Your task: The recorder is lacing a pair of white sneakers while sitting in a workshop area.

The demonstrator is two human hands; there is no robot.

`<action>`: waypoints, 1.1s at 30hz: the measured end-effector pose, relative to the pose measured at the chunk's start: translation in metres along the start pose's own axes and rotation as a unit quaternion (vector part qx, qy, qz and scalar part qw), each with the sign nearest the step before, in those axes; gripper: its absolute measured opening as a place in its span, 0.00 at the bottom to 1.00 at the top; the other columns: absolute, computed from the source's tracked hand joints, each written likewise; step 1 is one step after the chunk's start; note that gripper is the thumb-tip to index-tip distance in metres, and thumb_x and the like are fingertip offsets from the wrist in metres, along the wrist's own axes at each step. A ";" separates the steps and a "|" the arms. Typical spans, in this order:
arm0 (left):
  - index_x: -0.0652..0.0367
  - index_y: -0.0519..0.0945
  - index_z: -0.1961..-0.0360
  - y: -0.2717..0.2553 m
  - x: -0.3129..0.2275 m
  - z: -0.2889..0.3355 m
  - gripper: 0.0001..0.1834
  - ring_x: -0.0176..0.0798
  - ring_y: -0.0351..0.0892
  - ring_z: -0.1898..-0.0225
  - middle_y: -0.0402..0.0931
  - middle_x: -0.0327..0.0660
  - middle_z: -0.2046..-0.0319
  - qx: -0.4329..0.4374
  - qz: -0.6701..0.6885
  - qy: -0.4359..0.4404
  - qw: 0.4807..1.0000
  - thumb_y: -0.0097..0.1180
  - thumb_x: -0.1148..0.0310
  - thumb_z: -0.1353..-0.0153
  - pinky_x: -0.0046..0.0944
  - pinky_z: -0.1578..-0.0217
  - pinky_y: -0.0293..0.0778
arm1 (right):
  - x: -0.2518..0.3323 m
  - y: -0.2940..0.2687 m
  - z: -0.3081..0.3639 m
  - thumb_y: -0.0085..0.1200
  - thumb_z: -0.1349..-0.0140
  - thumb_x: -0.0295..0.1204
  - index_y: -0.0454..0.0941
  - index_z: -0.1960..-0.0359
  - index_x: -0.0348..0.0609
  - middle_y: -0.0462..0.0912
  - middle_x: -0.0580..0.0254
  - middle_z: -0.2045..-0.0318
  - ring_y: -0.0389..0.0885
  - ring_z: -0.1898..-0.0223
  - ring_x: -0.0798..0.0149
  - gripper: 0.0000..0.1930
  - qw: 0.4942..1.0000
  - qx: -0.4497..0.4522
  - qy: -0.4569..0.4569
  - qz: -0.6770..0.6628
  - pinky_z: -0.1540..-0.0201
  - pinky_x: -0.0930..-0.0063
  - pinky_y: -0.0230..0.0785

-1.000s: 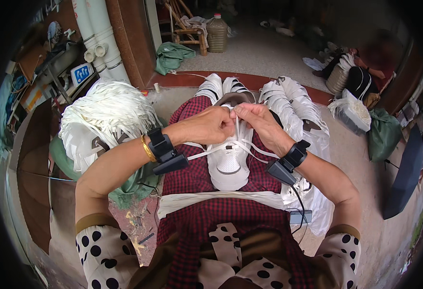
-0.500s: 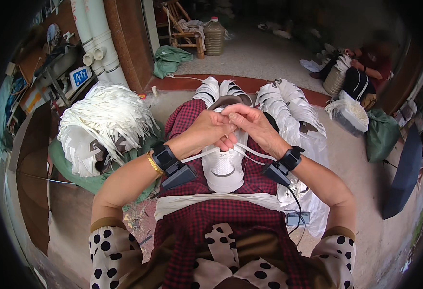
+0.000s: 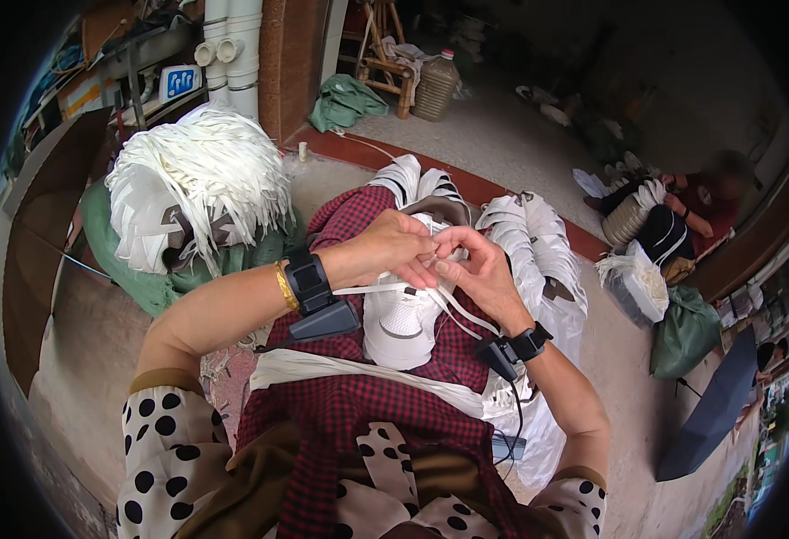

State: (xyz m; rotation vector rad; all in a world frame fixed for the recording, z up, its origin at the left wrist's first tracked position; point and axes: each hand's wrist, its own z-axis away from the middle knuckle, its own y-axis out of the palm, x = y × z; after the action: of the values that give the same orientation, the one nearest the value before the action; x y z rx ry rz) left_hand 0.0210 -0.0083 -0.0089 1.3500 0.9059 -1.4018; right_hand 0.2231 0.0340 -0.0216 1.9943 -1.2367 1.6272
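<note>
A white shoe upper (image 3: 403,319) rests on my lap over a red and black checked cloth (image 3: 358,413). My left hand (image 3: 390,251) and my right hand (image 3: 475,269) meet just above it, fingertips pinched together on flat white laces (image 3: 453,305) that trail down across the shoe. Both wrists carry black strapped devices. A bundle of white laces (image 3: 340,368) lies across my thighs.
A big heap of white laces (image 3: 197,180) sits on a green sack at my left. Stacked white shoe uppers (image 3: 538,251) stand ahead and to the right. Another person (image 3: 709,193) sits far right beside a basket. A plastic jug (image 3: 435,85) and white pipes (image 3: 228,45) stand behind.
Both hands stay joined over the shoe, fingers shifting along the laces; the shoe upper has lowered slightly toward my lap.
</note>
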 end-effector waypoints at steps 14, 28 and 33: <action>0.67 0.82 0.65 0.000 0.020 0.025 0.04 0.35 0.77 0.68 0.76 0.42 0.62 -0.083 -0.349 0.422 0.832 0.62 0.78 0.41 0.34 0.66 0.74 | 0.008 0.001 -0.015 0.60 0.38 0.27 0.83 0.62 0.41 0.79 0.65 0.68 0.69 0.61 0.64 0.05 0.966 0.111 -0.052 0.226 0.57 0.70 0.63; 0.66 0.82 0.65 -0.273 -0.006 0.109 0.08 0.44 0.80 0.68 0.79 0.49 0.63 -0.550 -0.508 0.270 0.606 0.61 0.70 0.40 0.42 0.65 0.77 | -0.068 -0.262 0.128 0.58 0.33 0.42 0.82 0.51 0.47 0.81 0.75 0.67 0.80 0.62 0.77 0.16 0.811 -0.568 0.121 -0.075 0.68 0.84 0.60; 0.57 0.78 0.49 -0.160 -0.008 0.064 0.19 0.45 0.77 0.52 0.74 0.46 0.49 -0.362 -0.555 0.354 0.660 0.59 0.76 0.43 0.41 0.59 0.78 | -0.044 -0.164 0.096 0.62 0.41 0.29 0.79 0.49 0.39 0.79 0.62 0.59 0.79 0.61 0.69 0.18 0.864 -0.379 0.140 0.299 0.64 0.74 0.72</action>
State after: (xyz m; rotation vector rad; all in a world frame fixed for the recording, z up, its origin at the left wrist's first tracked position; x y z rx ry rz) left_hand -0.1506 -0.0254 -0.0099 0.5711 2.8009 -0.9449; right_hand 0.4097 0.0843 -0.0453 0.9031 -2.0712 1.2472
